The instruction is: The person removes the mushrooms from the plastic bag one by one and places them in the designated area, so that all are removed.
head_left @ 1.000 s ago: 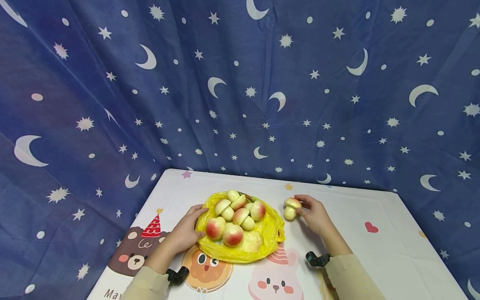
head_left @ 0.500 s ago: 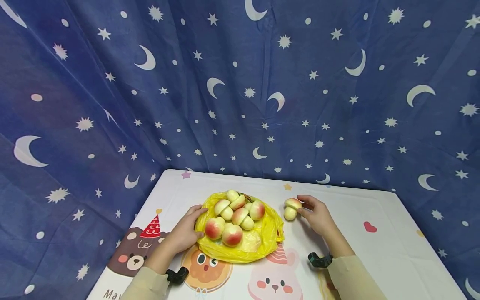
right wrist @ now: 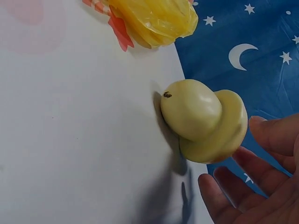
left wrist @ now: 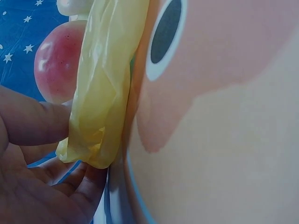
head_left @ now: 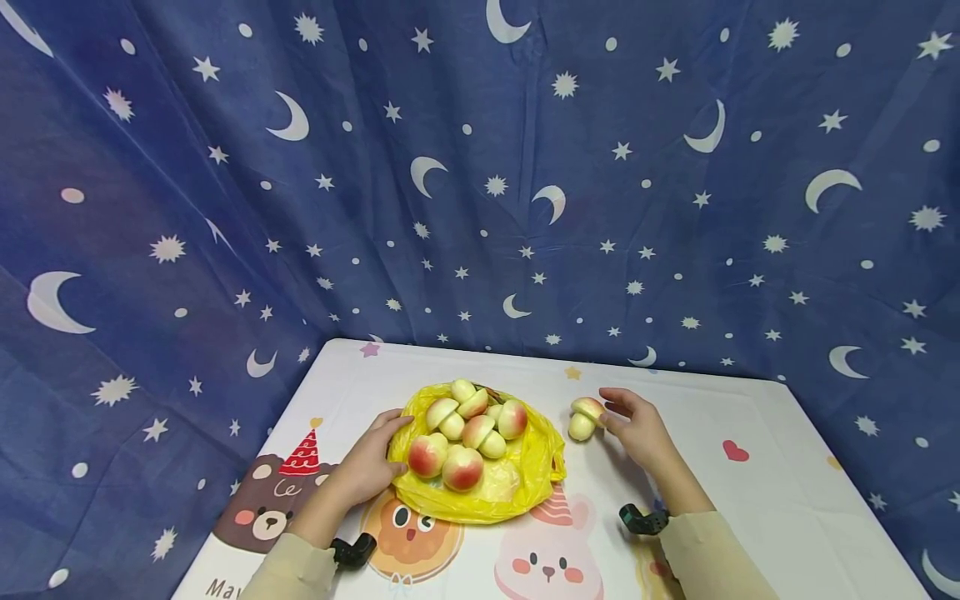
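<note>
A yellow plastic bag (head_left: 534, 467) lies spread on the table with several toy mushrooms (head_left: 462, 468) on it, pale yellow with red-blushed caps. My left hand (head_left: 367, 462) holds the bag's left edge, thumb on one side and fingers on the other, as the left wrist view shows the gathered plastic (left wrist: 103, 88) between them. To the bag's right, one more toy mushroom (head_left: 582, 421) lies by itself on the table. My right hand (head_left: 637, 433) is just right of it, fingers spread and relaxed. In the right wrist view, the thumb and fingertips are close beside the mushroom's cap (right wrist: 229, 123).
The white tablecloth (head_left: 787, 517) carries printed cartoon figures, including a bear (head_left: 262, 508) and a pink animal (head_left: 547, 558). A dark blue curtain (head_left: 480, 208) with moons and stars hangs behind the table and along its left side. Each wrist wears a black device (head_left: 643, 520).
My right hand has shifted slightly right, away from the lone mushroom, which stays in place. The left hand keeps its hold on the bag. The head view has turned a little.
</note>
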The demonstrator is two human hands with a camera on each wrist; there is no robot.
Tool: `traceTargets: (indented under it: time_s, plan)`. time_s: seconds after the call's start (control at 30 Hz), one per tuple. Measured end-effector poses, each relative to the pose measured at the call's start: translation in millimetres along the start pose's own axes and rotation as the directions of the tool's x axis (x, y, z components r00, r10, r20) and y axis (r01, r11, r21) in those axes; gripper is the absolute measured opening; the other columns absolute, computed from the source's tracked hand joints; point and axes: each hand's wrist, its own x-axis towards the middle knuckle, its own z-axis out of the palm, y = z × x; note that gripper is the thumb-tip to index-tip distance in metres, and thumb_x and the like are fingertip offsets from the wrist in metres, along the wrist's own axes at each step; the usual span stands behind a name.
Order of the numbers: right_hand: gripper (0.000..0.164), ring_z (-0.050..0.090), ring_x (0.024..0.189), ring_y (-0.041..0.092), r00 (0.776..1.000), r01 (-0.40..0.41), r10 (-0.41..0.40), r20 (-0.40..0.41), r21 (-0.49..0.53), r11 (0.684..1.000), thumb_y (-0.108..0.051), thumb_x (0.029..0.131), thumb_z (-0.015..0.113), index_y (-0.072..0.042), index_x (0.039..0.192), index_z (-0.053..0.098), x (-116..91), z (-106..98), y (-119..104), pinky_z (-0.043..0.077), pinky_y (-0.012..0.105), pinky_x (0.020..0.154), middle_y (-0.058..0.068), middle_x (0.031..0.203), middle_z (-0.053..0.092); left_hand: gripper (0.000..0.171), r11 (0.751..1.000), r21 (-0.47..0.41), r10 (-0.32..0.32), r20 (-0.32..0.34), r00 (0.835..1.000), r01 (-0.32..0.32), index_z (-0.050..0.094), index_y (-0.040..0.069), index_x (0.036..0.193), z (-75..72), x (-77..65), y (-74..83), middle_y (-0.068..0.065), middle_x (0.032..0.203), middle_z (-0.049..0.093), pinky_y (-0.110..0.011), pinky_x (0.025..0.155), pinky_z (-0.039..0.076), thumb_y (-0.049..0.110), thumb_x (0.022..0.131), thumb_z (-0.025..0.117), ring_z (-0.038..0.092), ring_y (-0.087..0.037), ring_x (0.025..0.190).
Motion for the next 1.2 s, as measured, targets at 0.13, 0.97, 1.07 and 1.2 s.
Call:
traceTargets:
  time_s: [0.13, 0.97, 1.07, 1.2]
  plan:
    - [0.051, 0.053, 0.149, 0.045, 1.0, -0.002, 0.002, -0.004, -0.002, 1.0, -0.01, 0.103, 0.066, -0.003, 0.152, 0.056, -1.5, -2.2, -2.1, 0.051, 0.061, 0.117, 0.024, 0.157, 0.058, 0.075, 1.0, -0.006, -0.005, 0.0, 1.0, 0.005, 0.053, 0.008, 0.158, -0.2, 0.2, 0.4, -0.014, 0.171, 0.037, -0.062, 0.128, 0.035, -0.006, 0.087, 0.075, 0.04, -0.045, 0.157]
    - [0.049, 0.054, 0.147, 0.044, 0.99, 0.134, -0.132, -0.048, 0.031, 0.991, -0.004, 0.101, 0.07, -0.002, 0.148, 0.06, -11.5, -1.6, -32.7, 0.051, 0.062, 0.117, 0.022, 0.153, 0.06, 0.074, 1.0, -0.004, 0.004, -0.023, 1.0, -0.004, 0.053, 0.006, 0.157, -0.1, -0.3, -1.4, -0.016, 0.17, 0.038, -0.062, 0.126, 0.038, -0.005, 0.087, 0.075, 0.042, -0.047, 0.156]
    - [0.049, 0.054, 0.147, 0.042, 0.989, 0.143, -0.141, -0.043, 0.038, 0.989, -0.004, 0.1, 0.07, -0.002, 0.148, 0.06, -13.0, 2.7, -38.2, 0.053, 0.059, 0.116, 0.02, 0.154, 0.06, 0.074, 1.0, -0.004, 0.001, -0.024, 1.0, -0.001, 0.053, 0.006, 0.157, -0.4, -0.7, -0.4, -0.016, 0.17, 0.038, -0.061, 0.126, 0.038, -0.005, 0.086, 0.075, 0.042, -0.047, 0.156]
    - [0.05, 0.055, 0.147, 0.041, 0.987, 0.158, -0.156, -0.036, 0.045, 0.986, -0.002, 0.1, 0.071, -0.002, 0.148, 0.06, -15.7, 7.6, -44.8, 0.053, 0.058, 0.116, 0.019, 0.154, 0.061, 0.074, 1.0, -0.015, -0.001, -0.021, 1.0, 0.001, 0.053, 0.006, 0.157, -0.2, -0.3, -0.5, -0.016, 0.171, 0.038, -0.061, 0.127, 0.037, -0.005, 0.086, 0.075, 0.041, -0.046, 0.157]
